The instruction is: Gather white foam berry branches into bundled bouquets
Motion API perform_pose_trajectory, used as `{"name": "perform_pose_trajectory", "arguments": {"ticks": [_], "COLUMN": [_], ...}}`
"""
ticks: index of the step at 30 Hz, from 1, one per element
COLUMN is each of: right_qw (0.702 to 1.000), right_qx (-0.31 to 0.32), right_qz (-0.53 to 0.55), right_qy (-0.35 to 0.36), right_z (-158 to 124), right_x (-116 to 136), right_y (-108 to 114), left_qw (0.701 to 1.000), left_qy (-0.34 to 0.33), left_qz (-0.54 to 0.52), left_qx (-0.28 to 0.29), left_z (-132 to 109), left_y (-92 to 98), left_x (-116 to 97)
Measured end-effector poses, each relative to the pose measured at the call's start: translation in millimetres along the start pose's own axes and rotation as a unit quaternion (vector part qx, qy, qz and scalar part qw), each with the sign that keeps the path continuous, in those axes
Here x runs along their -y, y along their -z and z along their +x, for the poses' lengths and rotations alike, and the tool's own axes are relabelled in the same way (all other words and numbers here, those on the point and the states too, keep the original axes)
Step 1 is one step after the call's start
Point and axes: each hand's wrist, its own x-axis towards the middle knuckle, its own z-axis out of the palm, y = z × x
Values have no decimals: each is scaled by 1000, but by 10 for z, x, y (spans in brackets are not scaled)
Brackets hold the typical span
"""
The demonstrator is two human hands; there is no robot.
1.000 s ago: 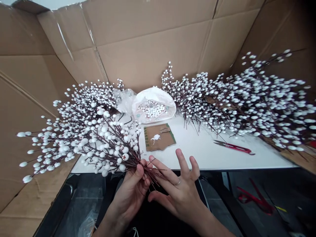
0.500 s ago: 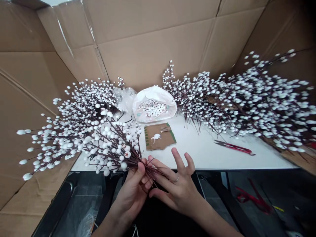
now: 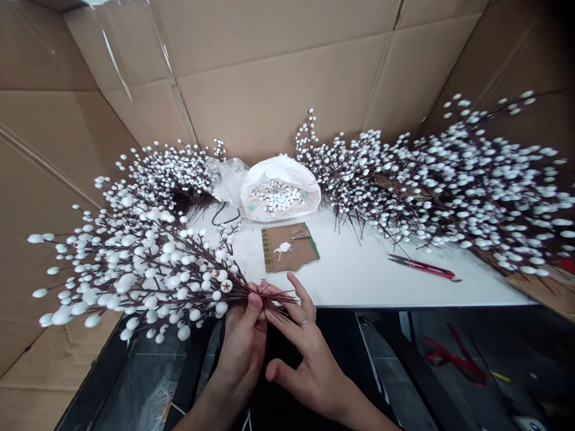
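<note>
My left hand (image 3: 245, 344) is closed around the brown stems of a bunch of white berry sprays (image 3: 182, 293), just in front of the table edge. The berry heads fan out to the left, and one berry near the stems carries a small reddish star mark. The bare stem ends point right, lying against the fingers of my right hand (image 3: 305, 344). That hand is open, its thumb held apart from the stems and a ring on one finger. Part of the left fingers is hidden behind the bunch.
On the white table (image 3: 354, 281) are a cardboard piece (image 3: 299, 256) bearing a white smear, an open bag (image 3: 309, 206) of loose white berries, and red-handled thread snips (image 3: 426, 267). Berry sprays (image 3: 449, 179) are piled at right, more sprays (image 3: 166, 167) at back left. Cardboard walls (image 3: 278, 96) surround the table.
The bunch has swung lower and to the left, its stems now lying more level. My right hand has moved left, and its raised fingers have come down closer to the stem ends.
</note>
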Motion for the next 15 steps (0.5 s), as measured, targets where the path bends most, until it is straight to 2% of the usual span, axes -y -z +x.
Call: {"name": "perform_pose_trajectory", "arguments": {"ticks": [2,4,7,11,13,15], "right_qw": [998,993,988,977,972,972], "right_qx": [-33,-77,-134,-205,-226,-224], "right_qz": [51,72,48,11,7,17], "right_qy": [-24,-51,-64,-63,-70,-64], "right_z": [-1,8,37,48,35,20], "right_x": [1,6,10,-19,-49,-81], "right_y": [-39,-87,-156,-231,-261,-285], "left_qw": [999,999,998,1000,1000,999], "left_qy": [-24,-8,15,-8,-3,25], "left_qz": [19,46,58,11,8,37], "left_qx": [14,25,29,7,4,27], "left_z": [22,37,48,55,58,60], "left_y": [18,34,46,58,73,95], "left_x": [22,31,29,18,9,-1]}}
